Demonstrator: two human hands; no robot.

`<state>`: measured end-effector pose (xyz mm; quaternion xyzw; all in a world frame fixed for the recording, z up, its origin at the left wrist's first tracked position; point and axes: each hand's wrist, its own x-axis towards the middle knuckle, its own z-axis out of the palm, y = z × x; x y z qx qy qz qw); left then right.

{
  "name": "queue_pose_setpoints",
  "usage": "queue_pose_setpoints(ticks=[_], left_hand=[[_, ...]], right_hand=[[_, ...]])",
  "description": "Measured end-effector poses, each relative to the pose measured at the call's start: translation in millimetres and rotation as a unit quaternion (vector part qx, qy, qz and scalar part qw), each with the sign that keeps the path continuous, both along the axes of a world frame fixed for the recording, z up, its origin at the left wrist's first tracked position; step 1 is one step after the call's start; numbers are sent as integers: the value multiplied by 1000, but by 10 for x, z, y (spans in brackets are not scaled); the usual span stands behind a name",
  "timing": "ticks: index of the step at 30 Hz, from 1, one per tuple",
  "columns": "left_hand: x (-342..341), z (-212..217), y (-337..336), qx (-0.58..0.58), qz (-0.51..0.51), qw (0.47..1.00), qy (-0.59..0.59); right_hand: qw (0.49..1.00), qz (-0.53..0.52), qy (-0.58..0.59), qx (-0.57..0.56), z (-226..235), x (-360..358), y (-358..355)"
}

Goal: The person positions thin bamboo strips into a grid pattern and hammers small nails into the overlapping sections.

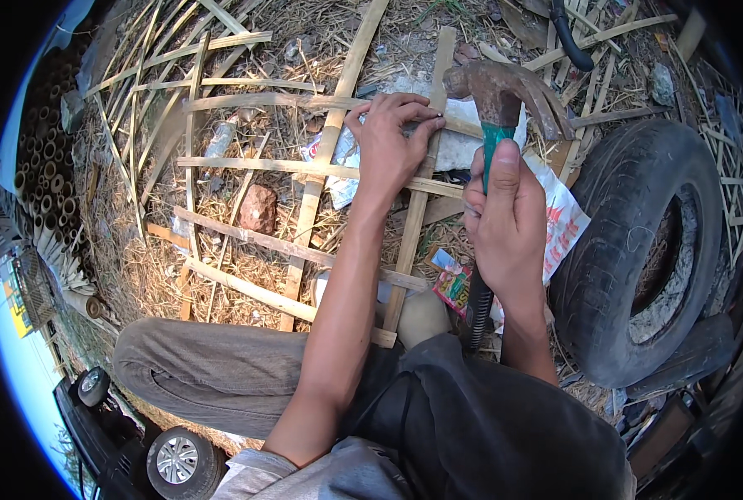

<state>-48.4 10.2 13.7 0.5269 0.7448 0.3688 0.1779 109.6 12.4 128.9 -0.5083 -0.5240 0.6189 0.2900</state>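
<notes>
A claw hammer (496, 117) with a rusty head and a green and black handle is gripped upright in my right hand (509, 217), thumb along the handle. My left hand (392, 142) rests over a lattice of split bamboo slats, thumb and forefinger pinched together where a crosswise slat (463, 127) meets a long upright slat (426, 171). A tiny dark thing shows at those fingertips, too small to name. The hammer head is just right of this joint, apart from it. Other crosswise slats (259, 165) lie left of my left forearm.
A worn black tyre (588, 250) lies at the right. A reddish stone (258, 208) and a clear plastic bottle (220, 140) lie on straw under the lattice. Stacked bamboo poles (51, 179) stand at the far left, with a parked vehicle's wheel (177, 461) lower left.
</notes>
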Motion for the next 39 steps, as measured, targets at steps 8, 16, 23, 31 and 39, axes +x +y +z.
queue_pose_setpoints(ticks=[8, 16, 23, 31, 39], left_hand=[[32, -30, 42, -1, 1, 1000, 7], [33, 3, 23, 6, 1, 1000, -6], [19, -49, 26, 23, 2, 1000, 5], [14, 14, -8, -5, 0, 1000, 3], [44, -6, 41, 2, 0, 1000, -1]], right_hand=[[996, 11, -82, 36, -522, -27, -98], [999, -36, 25, 16, -150, -71, -48], [988, 55, -122, 82, -547, -27, 2], [1000, 17, -9, -12, -140, -13, 14], [987, 50, -151, 38, -639, 75, 107]])
